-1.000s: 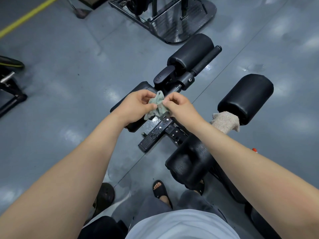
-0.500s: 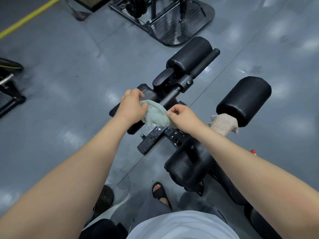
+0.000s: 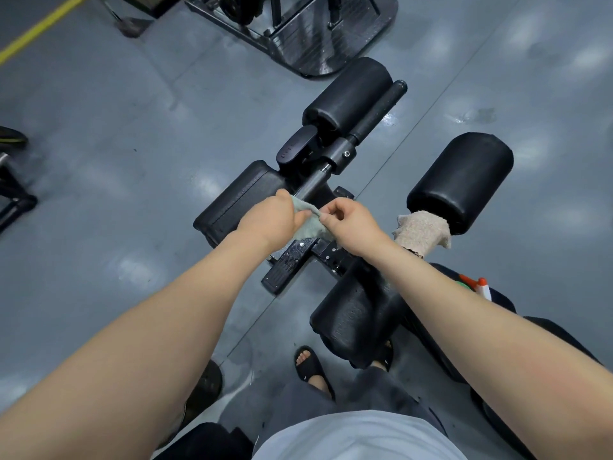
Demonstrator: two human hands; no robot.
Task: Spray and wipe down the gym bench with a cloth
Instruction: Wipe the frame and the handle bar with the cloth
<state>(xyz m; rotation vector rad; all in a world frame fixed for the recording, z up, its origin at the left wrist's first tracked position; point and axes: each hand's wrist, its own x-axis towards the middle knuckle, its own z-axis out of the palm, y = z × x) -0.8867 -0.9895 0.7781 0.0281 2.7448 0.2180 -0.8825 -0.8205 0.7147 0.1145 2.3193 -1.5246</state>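
Observation:
A pale green cloth [image 3: 306,224] hangs between my two hands above the black gym bench frame [image 3: 292,260]. My left hand [image 3: 270,217] grips its left edge. My right hand [image 3: 351,224] pinches its right edge with thumb and forefinger. The bench has black padded rollers [image 3: 348,94] at the far end, another roller [image 3: 461,180] at the right, and a low pad [image 3: 238,200] under my left hand. A beige towel [image 3: 421,232] lies draped by the right roller. A spray bottle's orange-and-white top [image 3: 481,287] peeks out behind my right forearm.
Grey glossy floor surrounds the bench. A black machine base [image 3: 315,31] stands at the top. A yellow floor line [image 3: 36,31] runs at the top left, and dark equipment [image 3: 13,194] sits at the left edge. My sandalled foot [image 3: 310,365] stands below the near pad [image 3: 355,313].
The cloth went from bunched up between my hands to spread out, then drawn in again between the two grips. Both hands stayed over the bench frame.

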